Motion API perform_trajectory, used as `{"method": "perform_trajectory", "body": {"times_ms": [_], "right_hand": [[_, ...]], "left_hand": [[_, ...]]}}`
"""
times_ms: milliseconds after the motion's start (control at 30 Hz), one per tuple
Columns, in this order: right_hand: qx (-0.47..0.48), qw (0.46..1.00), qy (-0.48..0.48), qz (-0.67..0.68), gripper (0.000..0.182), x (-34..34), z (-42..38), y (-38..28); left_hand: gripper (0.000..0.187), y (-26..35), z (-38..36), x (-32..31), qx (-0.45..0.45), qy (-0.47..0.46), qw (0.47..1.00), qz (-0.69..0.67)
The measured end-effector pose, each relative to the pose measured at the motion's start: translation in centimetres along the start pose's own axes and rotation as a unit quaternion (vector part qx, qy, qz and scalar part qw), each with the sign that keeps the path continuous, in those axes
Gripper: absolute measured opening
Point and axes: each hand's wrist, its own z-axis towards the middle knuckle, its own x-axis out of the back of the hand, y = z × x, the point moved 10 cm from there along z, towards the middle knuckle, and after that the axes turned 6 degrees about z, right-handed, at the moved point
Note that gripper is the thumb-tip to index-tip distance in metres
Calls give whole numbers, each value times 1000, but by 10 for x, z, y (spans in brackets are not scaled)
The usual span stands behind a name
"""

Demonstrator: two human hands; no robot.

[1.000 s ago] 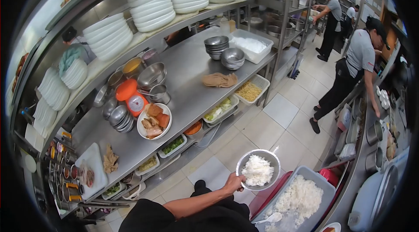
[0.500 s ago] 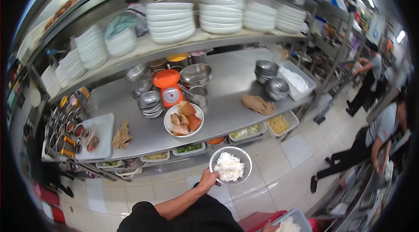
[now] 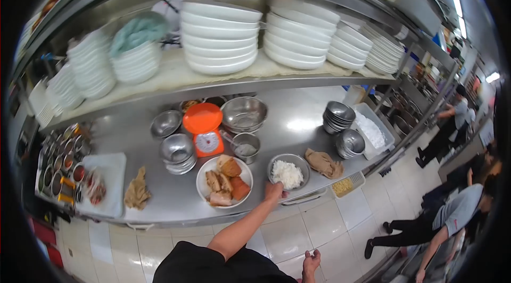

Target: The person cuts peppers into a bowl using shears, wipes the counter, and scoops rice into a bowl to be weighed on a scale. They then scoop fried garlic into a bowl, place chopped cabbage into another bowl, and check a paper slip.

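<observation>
My left hand grips the near rim of a steel bowl holding white rice, at the front edge of the steel counter. To its left stands a white bowl of meat pieces. Low in the view, away from the counter, my right hand is partly closed over the floor; whether it holds anything small cannot be made out. A brown cloth lies just right of the rice bowl.
An orange scale and steel bowls stand behind the meat. White bowls are stacked on the shelf above. More steel bowls and a white tub are at the right. A co-worker leans at the far right; others stand farther off.
My left hand has carried the rice bowl up and forward to the counter's front edge. My right hand has come away from the rice container at the bottom, which is out of view.
</observation>
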Motion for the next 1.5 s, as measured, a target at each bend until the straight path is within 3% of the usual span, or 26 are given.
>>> {"method": "perform_trajectory", "body": {"times_ms": [167, 233, 300, 367, 433, 467, 533, 600, 667, 733, 800, 867, 900, 933, 967, 1033, 1100, 1167, 1267, 1333, 1367, 1433, 1500], "right_hand": [[-110, 993, -9, 34, 55, -19, -33, -21], [-166, 986, -11, 30, 55, -17, -40, -33], [-203, 979, 0, 23, 55, -14, -35, -38], [-66, 990, -55, -116, 53, -21, -2, -76], [136, 988, -33, -72, 52, -31, 42, -137], [234, 965, -24, -119, 50, -38, 61, -181], [340, 930, -46, -128, 49, -55, 101, -275], [456, 878, -41, -136, 50, -75, 141, -354], [518, 836, -60, -169, 55, -99, 183, -405], [504, 811, -70, -287, 52, -129, 223, -422], [479, 771, -113, -405, 48, -157, 260, -412], [467, 718, -155, -493, 41, -175, 295, -391], [511, 720, -145, -447, 34, -171, 295, -398], [496, 728, -156, -448, 30, -169, 304, -400], [580, 719, -127, -361, 16, -157, 282, -425], [509, 772, -174, -339, 25, -153, 312, -423], [549, 789, -140, -238, 30, -137, 323, -432], [522, 810, -147, -221, 30, -127, 296, -451], [512, 826, -150, -183, 27, -133, 202, -472], [552, 803, -223, -29, 23, -150, 115, -463], [558, 783, -271, -46, 20, -168, 67, -453], [572, 726, -372, -84, 16, -199, -55, -440], [583, 661, -467, -68, 14, -235, -182, -428]], "left_hand": [[29, -14, 109, -12, 55, 81, 995, 29], [30, 9, 127, -21, 15, 107, 994, 12], [35, 3, 174, -33, 19, 36, 999, 0], [35, 8, 201, -44, 54, 16, 996, -66], [32, 20, 229, -43, 55, 51, 994, -76], [36, 30, 238, -50, 62, 18, 995, -72], [40, 49, 239, -60, 73, -6, 995, -65], [48, 75, 232, -75, 29, -62, 992, -104], [47, 75, 232, -70, 29, -47, 996, -66], [47, 66, 214, -54, 30, -23, 999, -34], [43, 59, 167, -62, 6, -98, 994, -41], [37, 42, 98, -75, 44, -203, 977, -55], [35, 27, 63, -72, 69, -221, 972, -37], [33, 13, 28, -66, 90, -234, 968, -24], [33, 4, -9, -59, 102, -257, 961, 12], [31, -26, -72, -29, 146, -268, 950, 62], [32, -62, -118, 10, 192, -238, 942, 138], [37, -106, -157, 67, 208, -202, 903, 317], [48, -166, -214, 164, 190, -113, 775, 592], [51, -198, -261, 228, 209, 14, 732, 649], [51, -199, -272, 246, 211, 23, 739, 639], [52, -227, -310, 285, 330, 13, 805, 492], [51, -249, -325, 330, 323, 41, 821, 468]]}}
